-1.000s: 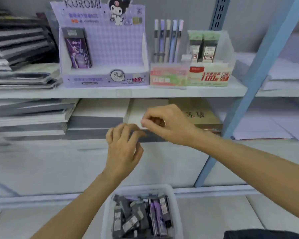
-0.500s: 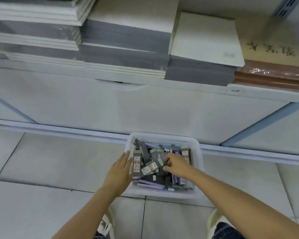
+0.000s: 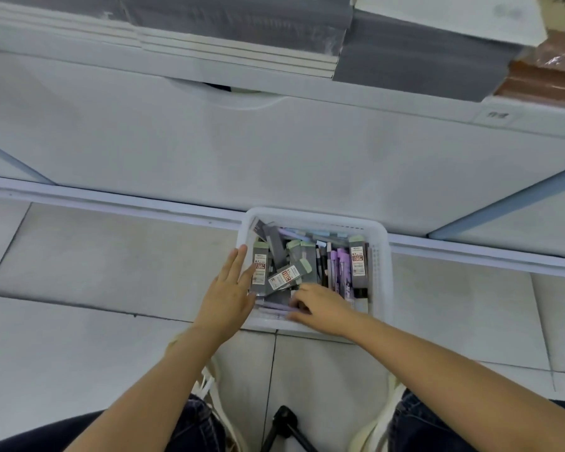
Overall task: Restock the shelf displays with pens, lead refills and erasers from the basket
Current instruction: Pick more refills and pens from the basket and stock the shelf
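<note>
White plastic basket (image 3: 379, 256) on the tiled floor (image 3: 95, 256), just in front of the shelf unit's base rail (image 3: 111, 203); crammed with stock lying at all angles: grey lead refill packs (image 3: 260, 269) with pale green caps and red-and-white labels along the left and centre, another such pack (image 3: 357, 259) upright near the right wall, purple pens (image 3: 338, 269) between them, pale pens (image 3: 307, 234) across the far end.

Left hand (image 3: 227, 295) at the basket's left wall, palm down, fingers (image 3: 238, 259) straight and pressed together, lying against the leftmost refill pack; nothing gripped.

Right hand (image 3: 320, 309) down inside the near end of the basket, knuckles up, fingers (image 3: 296, 296) curled into the pile where purple pen barrels lie flat along the near wall; fingertips buried and blurred, so cannot tell whether pinching anything.

Above the rail, a plain white front panel (image 3: 274, 151) of the shelf unit; on the shelf over it, stacks of grey and white paper pads (image 3: 242, 34) to the left and centre, a brown wrapped stack (image 3: 548, 79) at far right; blue upright strut (image 3: 509, 203) slanting down at right.

Nearest the camera, dark trouser knees (image 3: 196, 425) and pale shoes (image 3: 375, 429) either side of a black stand leg (image 3: 282, 425) on the floor.
</note>
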Demonstrator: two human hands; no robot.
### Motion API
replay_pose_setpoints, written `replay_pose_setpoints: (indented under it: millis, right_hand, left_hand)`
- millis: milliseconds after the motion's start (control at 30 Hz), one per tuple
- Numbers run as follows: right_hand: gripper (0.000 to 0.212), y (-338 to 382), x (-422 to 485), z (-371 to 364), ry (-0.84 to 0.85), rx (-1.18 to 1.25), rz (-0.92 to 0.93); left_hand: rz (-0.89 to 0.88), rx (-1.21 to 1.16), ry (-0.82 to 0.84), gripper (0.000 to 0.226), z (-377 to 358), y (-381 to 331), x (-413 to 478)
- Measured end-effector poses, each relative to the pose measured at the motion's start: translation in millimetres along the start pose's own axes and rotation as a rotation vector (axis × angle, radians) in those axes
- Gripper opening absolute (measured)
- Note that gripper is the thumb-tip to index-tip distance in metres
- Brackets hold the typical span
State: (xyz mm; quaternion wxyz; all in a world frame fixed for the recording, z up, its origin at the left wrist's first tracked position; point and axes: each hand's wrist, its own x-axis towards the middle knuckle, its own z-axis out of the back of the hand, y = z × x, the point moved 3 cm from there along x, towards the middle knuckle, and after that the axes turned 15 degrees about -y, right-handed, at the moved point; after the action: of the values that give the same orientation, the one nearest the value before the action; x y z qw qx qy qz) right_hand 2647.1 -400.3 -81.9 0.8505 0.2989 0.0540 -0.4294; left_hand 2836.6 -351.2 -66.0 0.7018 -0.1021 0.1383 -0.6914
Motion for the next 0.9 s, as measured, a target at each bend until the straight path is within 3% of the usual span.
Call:
replay_pose_setpoints:
  millis: [133, 233, 367, 400, 467, 567, 667, 767, 833, 900]
  right_hand:
    - [0.042, 14, 2, -12, 0.082, 0.018, -0.034]
    - [0.027, 11, 1, -7, 0.115, 0.098, -0.035]
    - [0.025, 6, 3, 15, -0.069, 0.313, -0.124]
    - [0.024, 5, 6, 23, -0.145, 0.395, -0.151]
    - [0.021, 6, 12, 41, -0.236, 0.557, -0.176]
    - [0.022, 12, 16, 57, -0.196, 0.661, -0.111]
    - [0.024, 11, 13, 62, -0.095, 0.692, -0.093]
    - [0.014, -7, 5, 70, -0.111, 0.71, -0.152]
    - [0.01, -28, -4, 70, -0.146, 0.542, -0.175]
    - [0.016, -45, -14, 60, -0.026, 0.316, -0.172]
  left_hand:
    - [0.022, -0.02, 0.01, 0.052, 3, 0, 1]
    - [0.032, -0.061, -0.023, 0.044, 11, -1, 1]
    - [0.075, -0.195, -0.293, 0.019, 26, -11, 4]
    - [0.141, -0.285, -0.313, 0.019, 28, -15, 6]
    - [0.343, -0.551, -0.192, 0.031, 26, -28, 11]
    - [0.609, -1.134, 0.035, 0.029, 15, -61, 20]
    - [0.801, -1.5, -0.063, 0.028, 11, -79, 28]
    - [0.814, -1.447, -0.161, 0.038, 12, -80, 38]
    - [0.859, -1.346, -0.218, 0.036, 10, -74, 42]
    - [0.925, -1.301, -0.2, 0.033, 7, -69, 41]
